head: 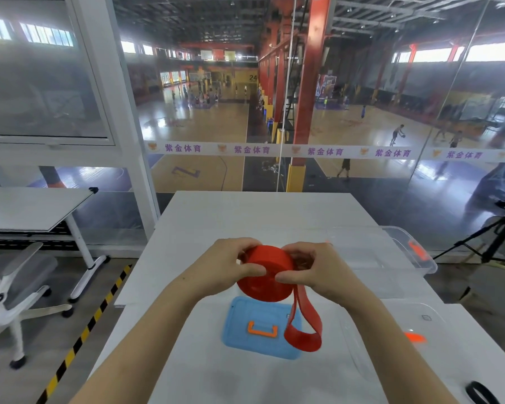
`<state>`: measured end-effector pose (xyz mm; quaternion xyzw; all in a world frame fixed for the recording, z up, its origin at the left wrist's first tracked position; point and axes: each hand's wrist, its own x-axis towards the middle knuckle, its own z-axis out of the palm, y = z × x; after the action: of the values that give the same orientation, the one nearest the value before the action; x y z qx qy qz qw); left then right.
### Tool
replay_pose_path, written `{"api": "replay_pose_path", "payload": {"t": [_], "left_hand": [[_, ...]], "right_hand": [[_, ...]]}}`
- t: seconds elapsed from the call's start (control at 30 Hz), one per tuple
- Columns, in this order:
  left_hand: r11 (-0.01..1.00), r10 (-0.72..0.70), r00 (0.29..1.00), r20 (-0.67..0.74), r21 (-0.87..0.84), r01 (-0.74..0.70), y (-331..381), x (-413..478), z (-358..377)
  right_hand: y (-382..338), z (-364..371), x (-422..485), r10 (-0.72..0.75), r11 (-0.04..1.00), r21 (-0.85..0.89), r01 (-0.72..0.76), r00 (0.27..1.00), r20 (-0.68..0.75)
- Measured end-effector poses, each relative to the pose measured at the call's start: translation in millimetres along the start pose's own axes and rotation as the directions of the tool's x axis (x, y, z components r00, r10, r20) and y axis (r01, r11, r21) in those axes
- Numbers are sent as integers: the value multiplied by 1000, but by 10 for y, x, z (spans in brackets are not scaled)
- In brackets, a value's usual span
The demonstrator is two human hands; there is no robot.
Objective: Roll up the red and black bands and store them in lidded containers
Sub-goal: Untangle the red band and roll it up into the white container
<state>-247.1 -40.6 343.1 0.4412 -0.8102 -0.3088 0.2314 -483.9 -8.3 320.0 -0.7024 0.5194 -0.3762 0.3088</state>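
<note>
Both sets of fingers are closed on the red band, your left hand and right hand pinching the coil above the desk. A loose tail hangs down; slacken your pinch and the coil could spring open. The far clear bin and near one look empty. The blue lid lies flat; the black band waits at the right edge.

white table at a glass wall overlooking a basketball court.
</note>
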Motion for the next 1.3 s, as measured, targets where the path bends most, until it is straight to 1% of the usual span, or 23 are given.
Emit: {"api": "replay_pose_path", "payload": {"t": [0.03,0.1,0.17,0.2,0.27,0.3,0.33,0.4,0.47,0.53,0.57,0.63,0.7,0.77,0.83,0.93,1.0,1.1,1.17,1.23,1.3], "left_hand": [[1000,-1,999,-35,-24,0,-13,-4,26],[981,-42,993,-110,-193,20,-68,-25,74],[912,-89,985,-151,-410,19,-106,-57,119],[873,-102,982,-159,-488,12,-111,-77,143],[818,-104,983,-153,-575,-3,-115,-104,198],[808,-102,986,-135,-590,3,-119,-110,220],[810,-100,990,-103,-586,21,-124,-114,232],[856,-97,995,-19,-512,74,-166,-115,216],[927,-104,994,19,-360,104,-204,-88,159],[967,-124,992,27,-219,127,-195,-54,129],[979,-118,992,44,-165,123,-165,-42,126],[997,-59,995,75,-52,63,-108,-17,147],[1000,-22,998,54,11,22,-92,-9,163],[995,-48,999,1,-85,48,-122,-19,155],[964,-80,996,-38,-256,68,-160,-44,160],[870,-114,989,-91,-490,55,-184,-97,159],[812,-127,988,-84,-581,55,-193,-135,145],[775,-119,993,-17,-627,82,-208,-174,170],[776,-115,992,44,-620,117,-226,-171,167],[833,-108,990,90,-535,140,-243,-149,120],[901,-99,991,89,-415,128,-238,-120,73]], "right_hand": [[4,8,6,-1,1000,8,1,1000,-16],[28,7,-6,9,999,42,-7,999,-46],[88,3,-51,26,994,106,-18,996,-84],[121,11,-81,42,988,154,-25,993,-109],[174,37,-130,70,972,233,-31,985,-160],[190,42,-145,79,968,247,-33,981,-177],[192,37,-148,81,970,242,-34,979,-185],[163,12,-147,72,981,189,-42,985,-157],[115,-15,-140,64,992,118,-51,992,-108],[80,-21,-117,61,998,37,-58,995,-77],[64,-20,-100,53,998,-9,-54,996,-69],[34,-11,-76,44,996,-75,-47,998,-47],[15,5,-65,36,995,-90,-38,999,-19],[2,15,-62,31,998,-62,-31,999,-14],[27,19,-79,31,999,-5,-31,999,-29],[102,7,-135,58,994,95,-50,995,-83],[132,24,-170,75,982,179,-53,990,-119],[113,55,-183,76,960,277,-34,987,-140],[83,47,-179,72,958,284,-32,988,-134],[49,24,-172,65,971,236,-37,992,-111],[22,1,-148,63,985,167,-49,995,-78]]}}
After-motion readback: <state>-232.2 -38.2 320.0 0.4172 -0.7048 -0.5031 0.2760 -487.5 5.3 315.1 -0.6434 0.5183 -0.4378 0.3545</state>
